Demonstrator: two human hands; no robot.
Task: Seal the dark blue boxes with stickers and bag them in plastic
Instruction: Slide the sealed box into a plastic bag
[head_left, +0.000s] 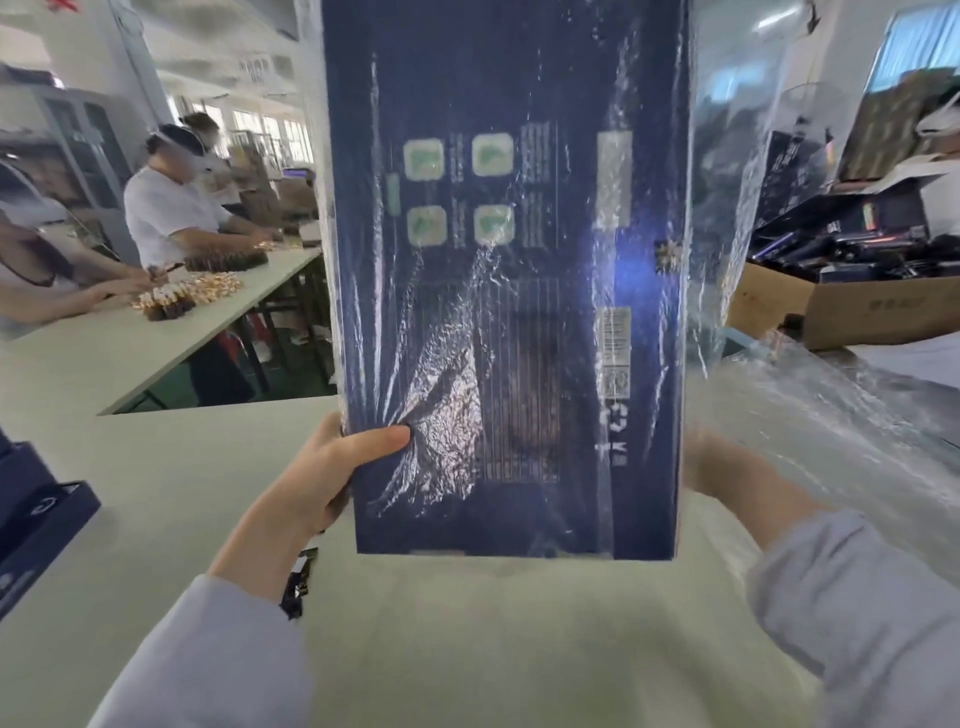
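Dark blue box (509, 260) is standing upright in the air above the worktop (156, 467), filling the view from centre up to 12 o'clock, with its printed face turned toward the camera. Clear plastic bag (727, 208) is lying wrinkled over that face and billowing loose off the box's edge toward 2 o'clock. The left grip (332, 478), at 7 o'clock of the box, is clamping the lower left edge, with the thumb (379, 441) pressing the film against the front. The right grip (711, 467) is sitting behind the lower right edge at 4 o'clock; its fingers are hidden, so I cannot tell how it is holding. Judging by the film already over the face, the bagging step is under way, not the sticker step. Which end of the bag is open is not showing clearly. The next move is probably calling for seating the box fully and smoothing the slack film flat without tearing it. More blue boxes (36, 519) are waiting at 9 o'clock.
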